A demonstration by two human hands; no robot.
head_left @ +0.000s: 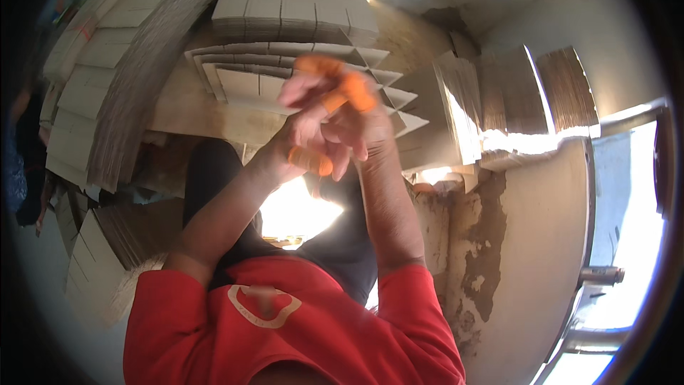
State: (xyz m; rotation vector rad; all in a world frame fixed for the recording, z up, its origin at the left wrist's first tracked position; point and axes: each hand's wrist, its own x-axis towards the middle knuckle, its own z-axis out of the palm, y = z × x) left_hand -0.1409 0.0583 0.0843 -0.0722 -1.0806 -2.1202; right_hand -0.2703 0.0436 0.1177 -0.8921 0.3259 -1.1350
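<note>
Tall stacks of slotted board hem the space at ten o'clock [125,64] and bundled sheets [506,93] at two; the open room lies between the forearms, toward six; the left hand [306,132] and right hand [367,125] overlap just above centre, fingers bent and motion-blurred, so I cannot tell whether either grips anything; the nearest thing, a divider grid [249,85], stands beyond them from eleven to twelve, thin matte card with slots and pointed ends; orange finger covers [311,161] look smooth; the wall [534,228] at four is flaking.
</note>
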